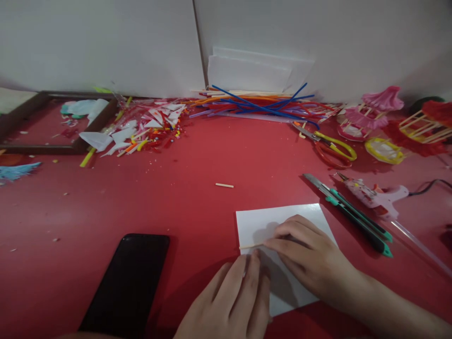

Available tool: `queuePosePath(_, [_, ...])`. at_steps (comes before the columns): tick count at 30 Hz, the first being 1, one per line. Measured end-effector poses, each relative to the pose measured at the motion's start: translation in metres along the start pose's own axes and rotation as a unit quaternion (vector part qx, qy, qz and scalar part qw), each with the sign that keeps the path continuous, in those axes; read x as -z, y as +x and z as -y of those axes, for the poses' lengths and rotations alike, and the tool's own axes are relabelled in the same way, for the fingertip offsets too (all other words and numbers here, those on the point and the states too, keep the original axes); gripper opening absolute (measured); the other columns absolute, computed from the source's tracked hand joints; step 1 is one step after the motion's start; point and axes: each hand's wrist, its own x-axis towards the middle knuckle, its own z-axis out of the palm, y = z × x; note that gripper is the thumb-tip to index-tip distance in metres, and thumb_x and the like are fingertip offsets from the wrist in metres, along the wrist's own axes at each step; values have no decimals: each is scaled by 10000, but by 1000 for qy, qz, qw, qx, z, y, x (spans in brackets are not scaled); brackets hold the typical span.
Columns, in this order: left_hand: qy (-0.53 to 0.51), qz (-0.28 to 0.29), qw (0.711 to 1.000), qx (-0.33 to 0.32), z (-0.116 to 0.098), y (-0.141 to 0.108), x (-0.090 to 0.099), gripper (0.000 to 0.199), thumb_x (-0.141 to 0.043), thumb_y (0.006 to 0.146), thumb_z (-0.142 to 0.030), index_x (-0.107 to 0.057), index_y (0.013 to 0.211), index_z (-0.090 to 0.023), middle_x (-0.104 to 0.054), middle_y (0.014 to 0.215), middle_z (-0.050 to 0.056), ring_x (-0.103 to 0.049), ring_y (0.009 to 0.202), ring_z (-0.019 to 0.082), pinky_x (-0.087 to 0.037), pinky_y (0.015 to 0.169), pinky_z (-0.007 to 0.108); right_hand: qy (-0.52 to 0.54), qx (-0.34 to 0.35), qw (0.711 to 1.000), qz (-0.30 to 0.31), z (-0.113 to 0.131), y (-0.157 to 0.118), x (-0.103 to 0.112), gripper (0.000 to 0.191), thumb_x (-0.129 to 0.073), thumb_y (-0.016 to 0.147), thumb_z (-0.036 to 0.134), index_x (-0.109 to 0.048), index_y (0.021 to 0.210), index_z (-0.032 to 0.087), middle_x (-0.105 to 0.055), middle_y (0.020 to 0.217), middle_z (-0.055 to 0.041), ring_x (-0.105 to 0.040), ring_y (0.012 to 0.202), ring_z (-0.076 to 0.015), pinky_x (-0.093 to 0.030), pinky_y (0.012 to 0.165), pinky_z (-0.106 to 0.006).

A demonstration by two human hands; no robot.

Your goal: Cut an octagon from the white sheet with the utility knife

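Observation:
A white square card (300, 282) lies on the red table under both hands. My right hand (314, 254) pinches one end of a thin wooden stick (251, 246) between thumb and forefinger. The stick lies over the card, its far end reaching the card's left edge. My left hand (235, 301) rests on the card's lower left side, fingers stretched out and fingertips just below the stick. Its thumb is hidden. A short cut piece of wooden stick (224, 185) lies apart, beyond the card.
A black phone (129, 282) lies left. Right of the card are a utility knife (349, 214), a pink glue gun (379, 197) and scissors (334, 146). Pipe cleaners (261, 106), scraps (151, 127), a dark frame (42, 149) and pink ruffled crafts (370, 110) line the back.

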Motion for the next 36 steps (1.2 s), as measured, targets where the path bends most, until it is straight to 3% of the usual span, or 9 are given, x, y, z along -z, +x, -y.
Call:
queuePosePath(23, [-3, 11, 1000, 9, -2, 0, 3, 306, -633, 907, -245, -641, 1183, -112, -676, 1229, 184, -639, 1104, 282, -529, 936, 360, -18, -4, 1000, -4, 1, 1, 1, 243, -483, 969, 130, -706, 1047, 188, -651, 894, -63, -567, 822, -190, -498, 727, -334])
queuePosePath(30, [-6, 17, 1000, 9, -1, 3, 2, 346, -668, 837, -199, -651, 1172, -111, -684, 1217, 190, -660, 1071, 318, -559, 876, 372, -12, -6, 1000, -18, 2, 2, 1, 255, -483, 966, 114, -704, 1065, 192, -655, 904, -64, -564, 840, -192, -500, 745, -331])
queuePosePath(36, [-2, 8, 1000, 6, -2, 2, -1, 309, -619, 899, -230, -637, 1177, -95, -682, 1213, 193, -604, 1193, 315, -510, 989, 391, -16, -6, 1000, -13, 1, 3, 0, 259, -482, 966, 122, -718, 1032, 209, -658, 896, -58, -576, 828, -183, -507, 723, -325])
